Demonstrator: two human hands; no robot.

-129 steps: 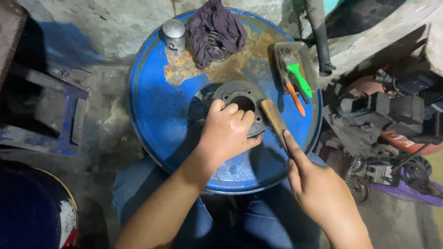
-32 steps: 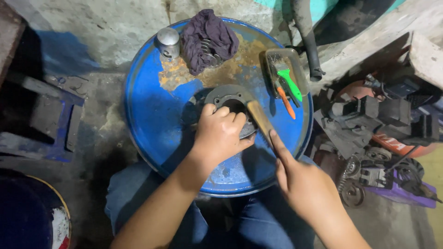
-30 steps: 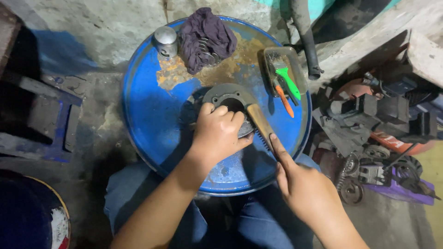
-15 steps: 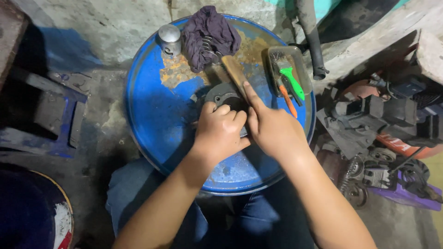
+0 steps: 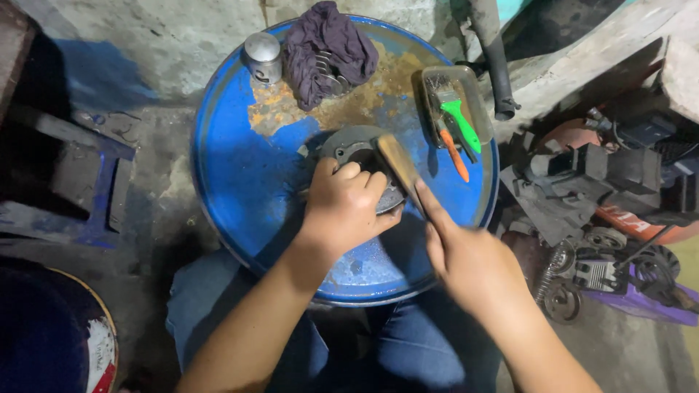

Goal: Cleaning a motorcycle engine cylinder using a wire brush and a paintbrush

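Rough concrete floor surrounds a rusted blue drum top (image 5: 240, 182). At its centre, the round grey metal part (image 5: 348, 147) is pinned by the left hand (image 5: 342, 207), fingers clenched over the near rim. Just right of the part, a wooden-handled brush (image 5: 397, 166) is grasped by the right hand (image 5: 466, 262). Short strokes are best kept across the exposed face while the part is held flat. Its surface looks dull, grimy, with a central hole.
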